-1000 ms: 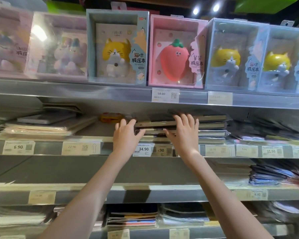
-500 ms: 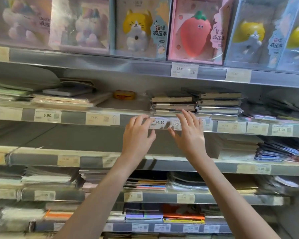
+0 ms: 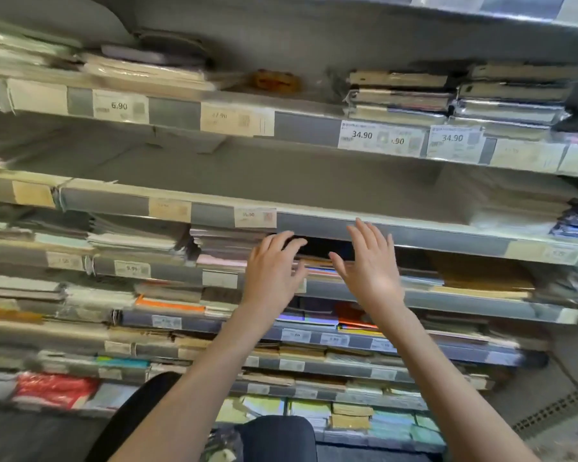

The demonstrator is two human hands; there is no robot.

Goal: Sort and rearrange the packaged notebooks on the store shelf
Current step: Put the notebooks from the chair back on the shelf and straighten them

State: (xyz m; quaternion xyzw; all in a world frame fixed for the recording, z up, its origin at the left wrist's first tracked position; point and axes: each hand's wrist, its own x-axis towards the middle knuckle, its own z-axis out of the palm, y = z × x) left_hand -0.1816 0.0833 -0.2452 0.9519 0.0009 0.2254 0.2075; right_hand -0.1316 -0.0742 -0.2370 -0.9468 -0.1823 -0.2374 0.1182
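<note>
Hands were where I looked first. My left hand (image 3: 274,273) and right hand (image 3: 369,266) were both raised in front of a low shelf, fingers spread and loose, holding nothing. I could not tell whether the fingertips touched anything, since the view was blurred.

Between and just beyond them lay the short stack of packaged notebooks (image 3: 317,265) I judged to be the next target. It lay flat in a dark gap under the shelf edge (image 3: 447,240), with its long edges running left to right along the shelf front. The stack sat slightly deeper than my fingertips, so the coming move looked like a forward reach into the gap. My left fingers were nearer the stack's left end, my right palm faced its right end, so a two-sided hold seemed natural.

To the left, touching or nearly so, stood a taller pile of pale notebooks (image 3: 229,245). To the right lay brown-covered ones (image 3: 474,278). Higher up, two neat stacks (image 3: 454,95) rested above the 34.90 price tags (image 3: 381,138), well apart from my hands. The low overhang could have crowded my knuckles.
</note>
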